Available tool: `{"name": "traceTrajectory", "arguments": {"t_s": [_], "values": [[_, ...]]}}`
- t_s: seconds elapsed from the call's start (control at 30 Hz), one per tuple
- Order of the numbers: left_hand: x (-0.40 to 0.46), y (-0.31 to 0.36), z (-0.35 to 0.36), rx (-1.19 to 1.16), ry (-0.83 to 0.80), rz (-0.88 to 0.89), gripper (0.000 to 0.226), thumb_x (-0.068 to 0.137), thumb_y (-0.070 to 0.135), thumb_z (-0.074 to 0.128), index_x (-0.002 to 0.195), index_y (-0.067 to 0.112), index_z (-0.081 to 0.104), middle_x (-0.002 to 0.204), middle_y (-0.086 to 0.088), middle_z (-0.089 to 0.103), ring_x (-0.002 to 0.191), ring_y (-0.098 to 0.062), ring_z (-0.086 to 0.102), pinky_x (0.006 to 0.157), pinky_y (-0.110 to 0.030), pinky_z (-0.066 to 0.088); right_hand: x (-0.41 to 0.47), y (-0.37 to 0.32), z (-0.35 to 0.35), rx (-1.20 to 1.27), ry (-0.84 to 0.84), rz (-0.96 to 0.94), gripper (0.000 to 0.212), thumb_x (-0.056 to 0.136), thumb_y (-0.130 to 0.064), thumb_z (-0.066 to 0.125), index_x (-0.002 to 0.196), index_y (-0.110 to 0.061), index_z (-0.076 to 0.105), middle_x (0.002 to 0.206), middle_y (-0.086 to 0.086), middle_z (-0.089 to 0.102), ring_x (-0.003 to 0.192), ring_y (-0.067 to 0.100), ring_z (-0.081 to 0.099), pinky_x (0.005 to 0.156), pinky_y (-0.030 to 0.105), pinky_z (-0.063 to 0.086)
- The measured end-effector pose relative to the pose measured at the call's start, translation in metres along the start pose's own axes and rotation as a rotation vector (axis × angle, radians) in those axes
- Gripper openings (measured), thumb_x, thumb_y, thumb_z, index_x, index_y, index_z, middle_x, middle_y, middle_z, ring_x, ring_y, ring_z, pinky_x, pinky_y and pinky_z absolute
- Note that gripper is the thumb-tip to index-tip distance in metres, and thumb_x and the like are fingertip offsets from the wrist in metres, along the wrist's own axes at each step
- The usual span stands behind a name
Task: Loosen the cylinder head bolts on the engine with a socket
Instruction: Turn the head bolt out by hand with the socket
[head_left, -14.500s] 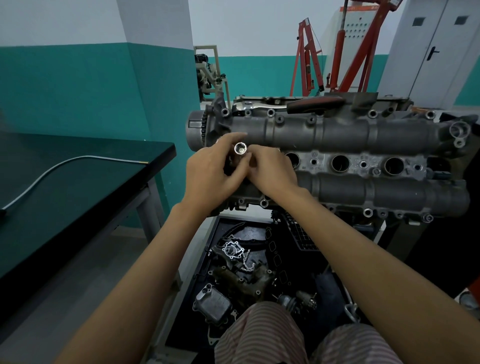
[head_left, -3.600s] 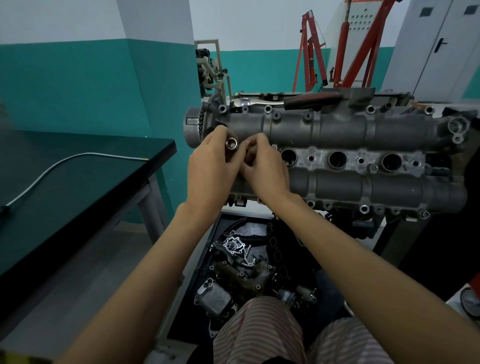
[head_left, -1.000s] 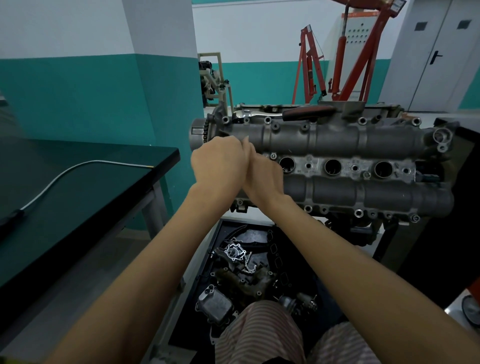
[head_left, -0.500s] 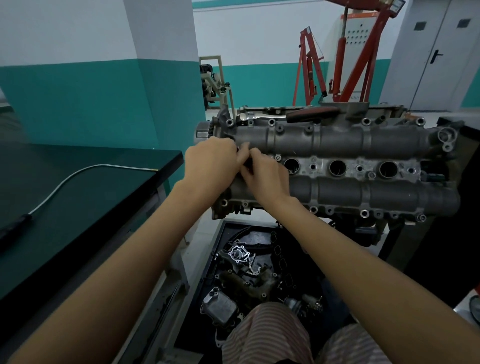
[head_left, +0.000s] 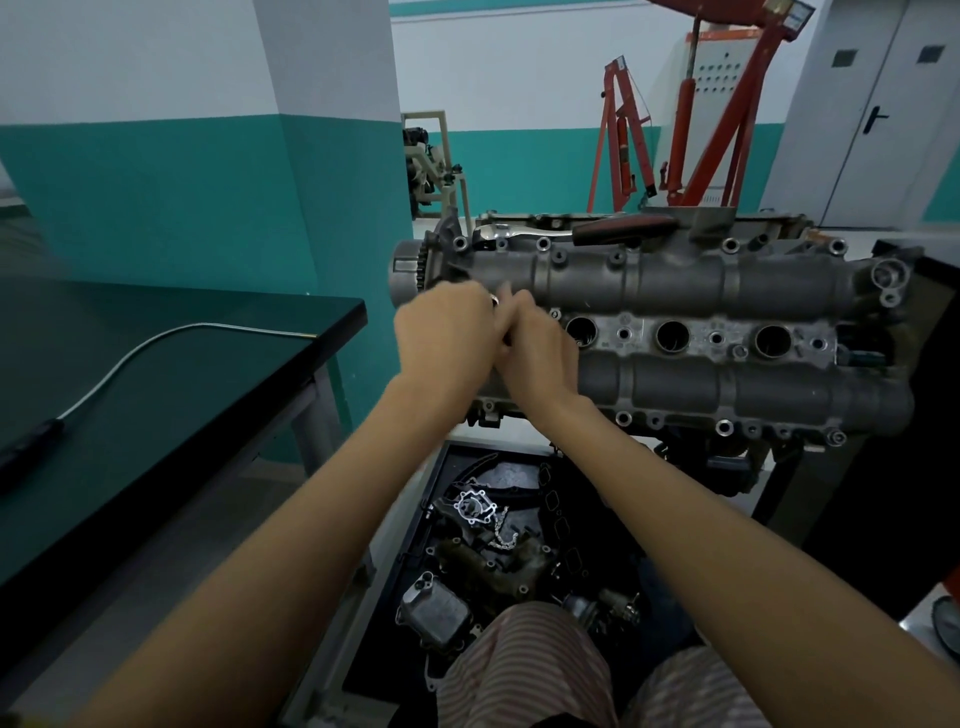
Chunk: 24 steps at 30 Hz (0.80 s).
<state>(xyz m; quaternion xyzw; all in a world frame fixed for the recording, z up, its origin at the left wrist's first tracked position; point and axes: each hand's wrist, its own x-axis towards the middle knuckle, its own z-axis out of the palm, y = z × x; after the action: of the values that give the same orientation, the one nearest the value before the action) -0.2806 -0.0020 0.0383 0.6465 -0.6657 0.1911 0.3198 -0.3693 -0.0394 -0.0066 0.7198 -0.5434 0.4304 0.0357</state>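
The grey engine cylinder head (head_left: 675, 280) stands on a stand in front of me, with three open round bores along its middle. My left hand (head_left: 441, 332) and my right hand (head_left: 537, 345) meet at its left end, fingers curled together around a small silver socket (head_left: 493, 300). Only the socket's rim shows between the fingers. The bolt under it is hidden by my hands. Several bolt heads line the head's near and far edges.
A ratchet with a dark red-black handle (head_left: 618, 231) lies on the far side of the engine. A black-topped table (head_left: 208, 364) with a grey cable (head_left: 130, 358) stands at left. A tray of loose engine parts (head_left: 483, 551) sits below. Red hoists (head_left: 685, 114) stand behind.
My hands stay clasped at the engine's left end. The socket's rim, hidden one second ago, peeks out between my fingers again. The view has shifted slightly.
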Motion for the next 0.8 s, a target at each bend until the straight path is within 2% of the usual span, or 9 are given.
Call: {"name": "traceTrajectory", "arguments": {"t_s": [0.1,0.2,0.27,0.37,0.43,0.47,0.53,0.67,0.8], "values": [[-0.006,-0.010,0.002,0.014,-0.022,0.010,0.055,0.097,0.046,0.035,0.052,0.015,0.030,0.050,0.002,0.030,0.046,-0.018,0.028,0.044,-0.027,0.013,-0.001,-0.001,-0.001,0.029,0.001,0.019,0.020,0.088,-0.029,0.055,0.088,-0.012,0.045,0.086,0.005,0.063,0.078,0.023,0.060,0.057,0.028,0.031],[0.005,-0.015,-0.004,-0.002,-0.056,-0.009,0.055,0.096,0.045,0.037,0.050,0.015,0.032,0.051,0.001,0.033,0.047,-0.017,0.030,0.044,-0.026,0.014,-0.001,-0.002,-0.003,-0.006,0.006,0.023,0.028,0.090,-0.036,0.054,0.092,-0.009,0.050,0.090,0.006,0.064,0.080,0.023,0.060,0.059,0.029,0.033],[0.006,-0.009,-0.008,0.094,-0.049,0.020,0.056,0.097,0.047,0.034,0.053,0.014,0.035,0.052,0.001,0.034,0.046,-0.016,0.029,0.044,-0.026,0.014,0.000,-0.001,-0.002,-0.049,-0.005,-0.011,0.027,0.093,-0.034,0.049,0.096,-0.008,0.052,0.093,0.007,0.065,0.083,0.024,0.061,0.061,0.030,0.037],[0.002,-0.009,-0.013,0.046,-0.091,0.166,0.038,0.100,0.042,0.034,0.085,0.009,0.049,0.075,-0.002,0.047,0.063,-0.021,0.047,0.052,-0.030,0.027,0.001,-0.001,0.000,-0.085,-0.020,-0.035,0.022,0.093,-0.030,0.046,0.098,-0.009,0.052,0.092,0.007,0.065,0.083,0.025,0.062,0.064,0.032,0.041],[0.000,-0.015,-0.021,-0.106,-0.150,0.311,0.016,0.097,0.022,0.044,0.104,0.007,0.041,0.095,-0.008,0.047,0.082,-0.025,0.049,0.062,-0.033,0.032,0.002,-0.001,0.001,-0.106,-0.010,-0.029,0.021,0.093,-0.030,0.045,0.094,-0.009,0.049,0.089,0.007,0.064,0.079,0.025,0.061,0.061,0.031,0.039],[-0.001,-0.018,-0.025,-0.131,-0.155,0.372,0.013,0.094,0.012,0.047,0.101,0.009,0.037,0.095,-0.009,0.045,0.082,-0.025,0.048,0.063,-0.032,0.032,0.002,-0.001,0.001,-0.116,0.000,-0.028,0.021,0.093,-0.030,0.046,0.094,-0.009,0.047,0.088,0.007,0.064,0.078,0.025,0.061,0.060,0.030,0.038],[-0.001,-0.020,-0.029,-0.099,-0.158,0.414,0.025,0.092,0.005,0.050,0.093,0.014,0.027,0.088,-0.006,0.042,0.074,-0.023,0.045,0.060,-0.030,0.029,0.001,-0.002,0.002,-0.111,0.013,-0.016,0.022,0.092,-0.031,0.048,0.094,-0.009,0.046,0.088,0.006,0.063,0.076,0.024,0.061,0.058,0.029,0.035],[0.002,-0.016,-0.030,0.100,-0.163,0.374,0.023,0.099,0.031,0.041,0.088,0.013,0.031,0.073,-0.002,0.042,0.061,-0.022,0.042,0.051,-0.031,0.028,0.000,-0.002,0.001,-0.045,0.017,0.012,0.028,0.088,-0.032,0.056,0.096,-0.008,0.043,0.091,0.007,0.062,0.076,0.024,0.061,0.057,0.030,0.038],[0.006,-0.011,-0.030,0.328,-0.024,0.264,0.057,0.099,0.049,0.025,0.060,0.012,0.043,0.052,0.001,0.035,0.043,-0.013,0.029,0.044,-0.025,0.015,-0.001,-0.001,-0.003,0.019,0.014,0.016,0.025,0.089,-0.031,0.057,0.097,-0.009,0.048,0.091,0.005,0.065,0.081,0.022,0.061,0.059,0.028,0.035]]}}
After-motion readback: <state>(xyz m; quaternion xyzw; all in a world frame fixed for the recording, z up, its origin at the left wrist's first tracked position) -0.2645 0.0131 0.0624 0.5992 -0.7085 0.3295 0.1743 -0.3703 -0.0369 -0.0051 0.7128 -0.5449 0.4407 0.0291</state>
